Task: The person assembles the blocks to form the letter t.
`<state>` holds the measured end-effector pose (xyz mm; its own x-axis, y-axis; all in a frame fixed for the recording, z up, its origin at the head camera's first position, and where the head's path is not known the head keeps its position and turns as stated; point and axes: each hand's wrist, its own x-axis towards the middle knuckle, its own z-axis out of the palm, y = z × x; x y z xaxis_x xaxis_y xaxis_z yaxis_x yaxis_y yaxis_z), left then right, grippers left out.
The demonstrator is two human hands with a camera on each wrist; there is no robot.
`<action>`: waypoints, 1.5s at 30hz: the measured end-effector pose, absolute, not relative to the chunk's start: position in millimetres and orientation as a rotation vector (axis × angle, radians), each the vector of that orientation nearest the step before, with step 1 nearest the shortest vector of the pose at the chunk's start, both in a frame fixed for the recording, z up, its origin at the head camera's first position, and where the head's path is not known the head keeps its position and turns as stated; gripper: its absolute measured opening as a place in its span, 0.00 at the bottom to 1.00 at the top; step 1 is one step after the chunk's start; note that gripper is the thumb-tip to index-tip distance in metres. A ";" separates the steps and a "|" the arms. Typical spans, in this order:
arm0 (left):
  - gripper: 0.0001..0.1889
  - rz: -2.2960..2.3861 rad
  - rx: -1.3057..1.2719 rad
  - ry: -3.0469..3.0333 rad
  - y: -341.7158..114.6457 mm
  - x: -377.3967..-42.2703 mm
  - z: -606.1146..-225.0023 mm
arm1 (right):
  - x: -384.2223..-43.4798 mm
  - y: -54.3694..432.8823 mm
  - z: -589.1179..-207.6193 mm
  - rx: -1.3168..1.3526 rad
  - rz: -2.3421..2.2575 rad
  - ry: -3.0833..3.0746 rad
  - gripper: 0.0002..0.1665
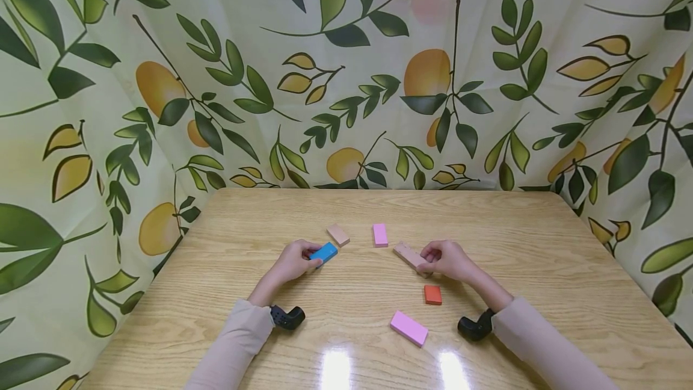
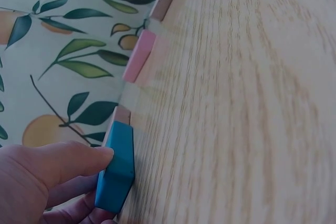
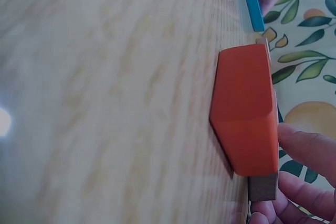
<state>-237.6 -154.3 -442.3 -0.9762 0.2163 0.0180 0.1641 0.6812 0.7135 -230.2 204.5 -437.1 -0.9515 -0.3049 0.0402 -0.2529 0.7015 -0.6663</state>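
Observation:
My left hand [image 1: 294, 262] pinches a blue rectangular block [image 1: 325, 253] between thumb and fingers; in the left wrist view the thumb lies on the side of the blue block [image 2: 116, 169]. Just beyond it is a small tan block [image 1: 338, 235]. On the other side, my right hand [image 1: 446, 259] grips the near end of a long light-brown block [image 1: 407, 254], which lies slanted on the table. Closer to me than that hand sits an orange-red block [image 1: 432, 295]. In the right wrist view the orange-red block [image 3: 244, 103] hides most of the brown one [image 3: 263, 187].
A pink block [image 1: 380, 235] lies between the two hands, farther back. Another, longer pink block [image 1: 409, 328] is nearer on the wooden table [image 1: 260, 209]. Black wrist devices [image 1: 289, 318] hang under both sleeves. A leaf-patterned cloth [image 1: 346, 107] rises behind the table's back edge.

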 end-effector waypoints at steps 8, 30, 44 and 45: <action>0.16 1.182 0.329 2.819 -153.6 -238.3 -442.2 | -229.7 203.2 -438.4 -0.478 -1.102 2.814 0.15; 0.16 1.186 0.321 2.798 -149.6 -237.6 -441.1 | -229.1 200.5 -439.1 -0.469 -1.154 2.713 0.13; 0.16 1.210 0.353 2.786 -149.2 -237.9 -442.8 | -249.1 194.3 -437.9 -0.464 -1.206 2.598 0.15; 0.16 1.212 0.352 2.783 -149.2 -238.1 -442.7 | -250.1 193.2 -437.4 -0.454 -1.206 2.594 0.15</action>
